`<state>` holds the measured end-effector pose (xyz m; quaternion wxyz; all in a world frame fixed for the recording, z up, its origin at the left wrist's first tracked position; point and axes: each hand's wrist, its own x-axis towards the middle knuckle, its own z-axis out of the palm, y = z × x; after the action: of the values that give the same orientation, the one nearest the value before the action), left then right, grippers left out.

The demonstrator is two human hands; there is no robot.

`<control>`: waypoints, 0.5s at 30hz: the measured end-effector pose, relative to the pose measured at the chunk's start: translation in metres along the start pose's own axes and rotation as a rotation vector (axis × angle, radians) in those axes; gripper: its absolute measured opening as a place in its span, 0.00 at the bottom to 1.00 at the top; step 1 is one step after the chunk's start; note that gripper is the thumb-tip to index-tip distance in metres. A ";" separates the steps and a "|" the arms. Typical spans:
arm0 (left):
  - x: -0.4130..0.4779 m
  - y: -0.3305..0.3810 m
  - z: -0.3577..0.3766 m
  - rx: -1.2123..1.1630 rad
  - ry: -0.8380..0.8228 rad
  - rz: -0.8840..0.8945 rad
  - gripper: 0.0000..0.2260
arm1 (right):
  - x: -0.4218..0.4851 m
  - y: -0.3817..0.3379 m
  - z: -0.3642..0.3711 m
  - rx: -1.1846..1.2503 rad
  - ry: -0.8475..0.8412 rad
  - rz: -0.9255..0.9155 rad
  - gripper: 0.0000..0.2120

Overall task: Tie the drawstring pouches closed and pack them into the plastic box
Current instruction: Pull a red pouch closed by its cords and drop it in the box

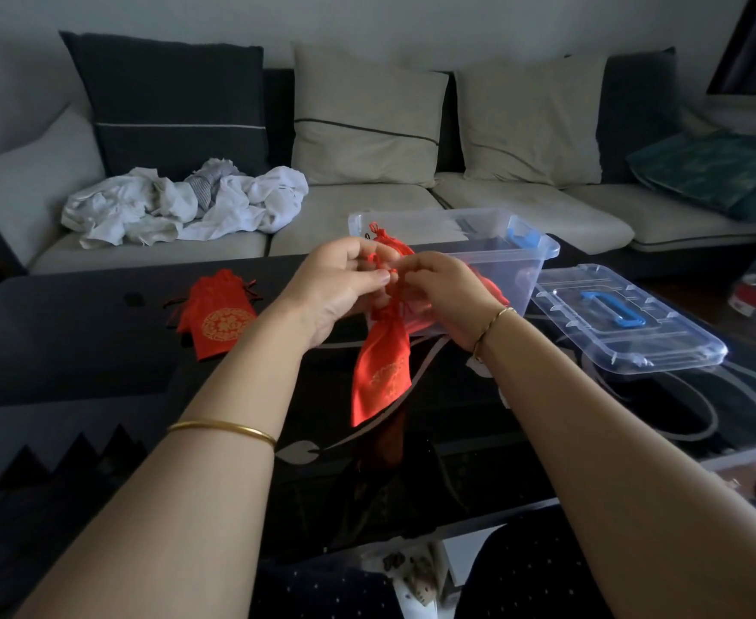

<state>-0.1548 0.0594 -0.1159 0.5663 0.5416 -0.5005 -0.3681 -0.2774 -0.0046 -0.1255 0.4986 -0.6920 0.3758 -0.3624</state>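
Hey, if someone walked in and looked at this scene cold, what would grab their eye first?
Most likely the bright red pouch hanging mid-frame over the dark table, its cords worked by the left hand and right hand. Next, more red pouches lying on the table to the left, and the clear plastic box just behind the hands, its lid with a blue handle lying off to the right.

Bare forearms, no sleeves; a plain gold bangle [222, 428] on the left, a thinner gold bracelet [494, 323] (right wrist).
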 end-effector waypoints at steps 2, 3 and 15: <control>0.001 -0.001 0.002 0.154 0.046 0.133 0.13 | 0.000 0.004 0.002 0.167 -0.119 0.050 0.14; 0.001 -0.001 0.004 0.218 0.078 0.201 0.13 | -0.001 0.005 0.002 0.213 -0.182 0.076 0.14; 0.007 -0.013 0.007 0.371 0.271 0.449 0.15 | -0.001 0.008 -0.004 0.401 -0.325 0.190 0.06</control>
<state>-0.1584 0.0495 -0.1278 0.5865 0.5557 -0.5861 -0.0609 -0.2824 -0.0073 -0.1318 0.7111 -0.5902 0.2747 -0.2655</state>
